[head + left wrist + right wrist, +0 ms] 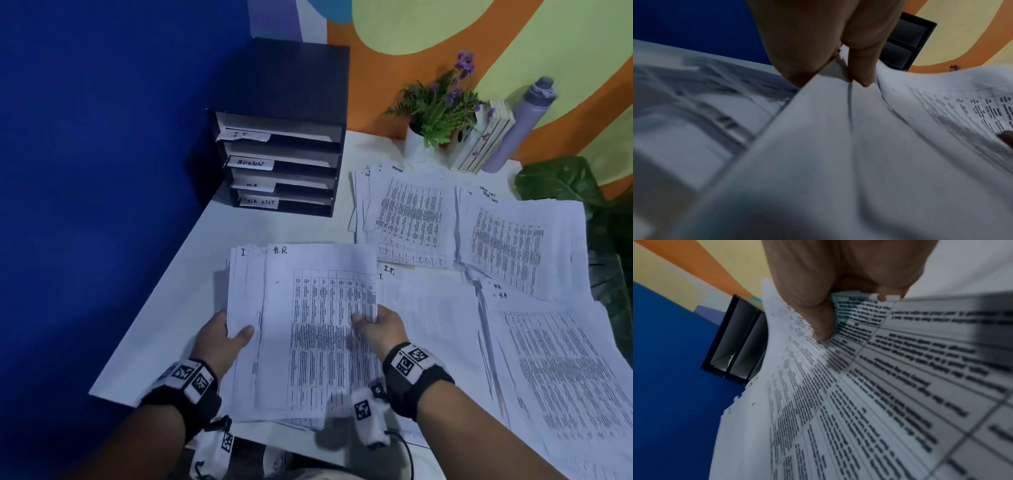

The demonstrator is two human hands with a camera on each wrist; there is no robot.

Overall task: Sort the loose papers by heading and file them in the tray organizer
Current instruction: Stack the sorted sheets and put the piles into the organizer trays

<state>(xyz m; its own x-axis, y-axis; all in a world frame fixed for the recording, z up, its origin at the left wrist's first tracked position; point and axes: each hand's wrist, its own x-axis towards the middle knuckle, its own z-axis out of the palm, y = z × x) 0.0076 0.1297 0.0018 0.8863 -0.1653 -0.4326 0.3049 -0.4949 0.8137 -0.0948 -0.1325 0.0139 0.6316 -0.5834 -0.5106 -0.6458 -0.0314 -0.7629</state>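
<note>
Held papers (pixel 308 329) sit nearest the head camera: an unsorted stack held just above the white counter (pixel 178 294), its top sheet headed "H.R" and a sheet below, offset to the left, showing only "I". Beyond and to the right, four sorted piles cover the counter: an ADMIN pile (pixel 407 216), a TASK LIST pile (pixel 513 236), an I.T pile (pixel 428 315) and an H.R pile (pixel 561 370), overlapping at their edges. At the back left, against the blue wall, stands the black tray organizer (pixel 281 161), its four slots labelled IT, ADMIN, H.R and TASK LIST from top to bottom. No slot visibly holds filed sheets, so sorting seems under way and filing not yet begun.

Smaller, the left hand (pixel 222 339) grips the stack's left edge, thumb on top. The right hand (pixel 376 329) pinches the top sheet's right edge, thumb pressed on the print.

Risks, as I judge them: the pinch may catch two sheets, sending one to the wrong pile; the fanned stack could slide from the left hand; and overlapping piles could mingle when lifted.
</note>
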